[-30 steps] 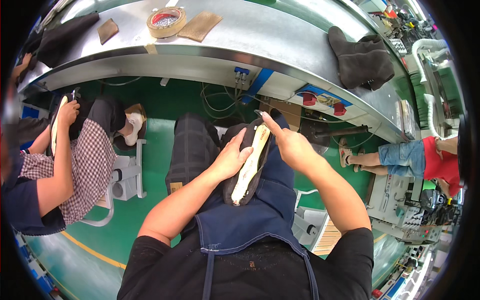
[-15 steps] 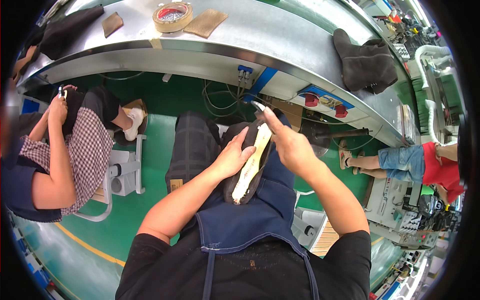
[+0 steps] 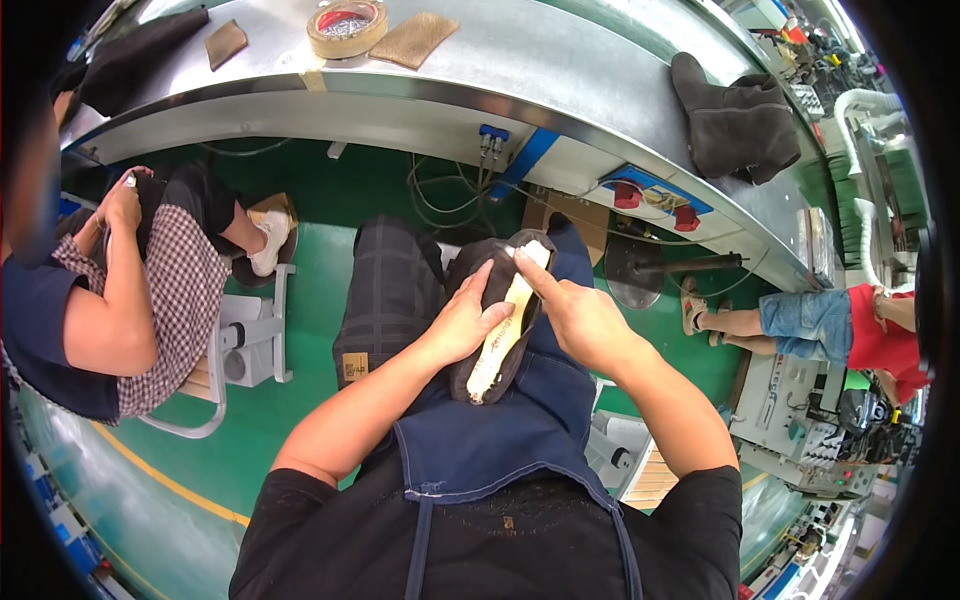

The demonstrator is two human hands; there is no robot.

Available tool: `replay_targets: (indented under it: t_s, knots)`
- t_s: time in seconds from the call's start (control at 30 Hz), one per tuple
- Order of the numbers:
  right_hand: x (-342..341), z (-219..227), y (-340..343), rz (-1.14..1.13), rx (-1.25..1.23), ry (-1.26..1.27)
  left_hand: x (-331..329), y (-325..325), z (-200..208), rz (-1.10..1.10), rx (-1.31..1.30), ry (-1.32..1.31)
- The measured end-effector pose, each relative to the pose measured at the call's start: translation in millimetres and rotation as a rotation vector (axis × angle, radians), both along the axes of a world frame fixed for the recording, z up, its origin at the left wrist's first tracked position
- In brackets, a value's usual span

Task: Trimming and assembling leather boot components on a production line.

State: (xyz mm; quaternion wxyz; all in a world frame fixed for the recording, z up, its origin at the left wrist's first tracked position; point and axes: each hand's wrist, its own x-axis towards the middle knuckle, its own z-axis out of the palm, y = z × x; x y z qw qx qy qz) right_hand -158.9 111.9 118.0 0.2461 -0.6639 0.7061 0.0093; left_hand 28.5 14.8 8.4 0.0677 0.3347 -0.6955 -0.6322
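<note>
- Head view, only one: dark footwear piece (image 3: 462, 378) on the person's lap, sole side up, tilted slightly, far end leaning right; pale strip (image 3: 489, 365) runs down its middle.
- Left hand (image 3: 462, 322): grip closed on the piece's left side, thumb reaching over onto the strip; covers part of that edge.
- Right hand (image 3: 582, 318): index finger extended to the strip's far end, other fingers curled under. Blur by fingertip; cannot tell whether this grip holds a tool.
- Underneath: blue apron (image 3: 490, 440), dark trousers (image 3: 390, 300).
- Worktop (image 3: 560, 70) ahead, past the knees. On it: tape roll (image 3: 345, 32) touching or just beside a brown patch (image 3: 418, 40) (cannot tell which), second brown patch (image 3: 226, 45) farther left, dark boot (image 3: 738, 125) lying right, dark material (image 3: 140, 65) far left.
- Below worktop edge: loose cables (image 3: 430, 205), socket panel (image 3: 655, 197) with red plugs, cardboard box (image 3: 585, 225), dark round base (image 3: 632, 275) with pole; all beyond the lap.
- Left: seated co-worker (image 3: 115, 320), checkered cloth (image 3: 190, 290), hands together, well apart from the piece.
- Right: another person (image 3: 800, 320), red top, denim shorts.
</note>
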Motion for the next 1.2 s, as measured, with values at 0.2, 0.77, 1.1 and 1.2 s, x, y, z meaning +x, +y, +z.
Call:
replay_targets:
  t_s: [0.2,0.77,1.1,1.2]
  knots:
    - [14,-12,23,0.092,-0.126,0.04,18,18,-18,0.088,0.238,0.076]
    - [29,3,36,0.055,-0.254,-0.18,43,47,-2,0.044,-0.134,-0.108]
    - [43,-5,59,0.114,-0.266,-0.182,63,51,-4,-0.007,0.474,0.087]
    - [45,-12,66,0.168,-0.119,-0.073,63,49,2,-0.07,0.531,0.068]
